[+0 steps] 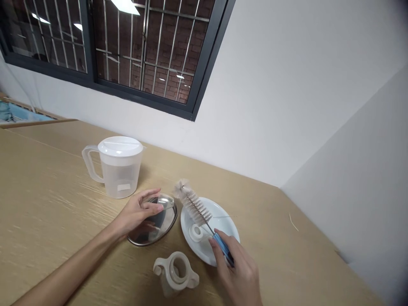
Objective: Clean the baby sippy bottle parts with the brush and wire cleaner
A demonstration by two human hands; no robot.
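My left hand (143, 209) pinches a small clear cup-like vessel (166, 201) over an oval metal tray (136, 242). Its exact kind is hard to make out. In my right hand (239, 267) is a bottle brush (195, 207), gripped by its blue handle with the white bristles pointing up and left. The bristle head passes above a white plate (219, 209), close to the clear vessel but apart from it. On that plate lies a white ring-shaped part (195, 232). Nearer to me stands a translucent two-handled cup (176, 272), its round mouth facing up.
A lidded translucent jug (121, 170) stands at the back left of the wooden table (63, 187). A thin pale strip (293, 222) lies to the right. White walls border the back and right, below a barred window (143, 46).
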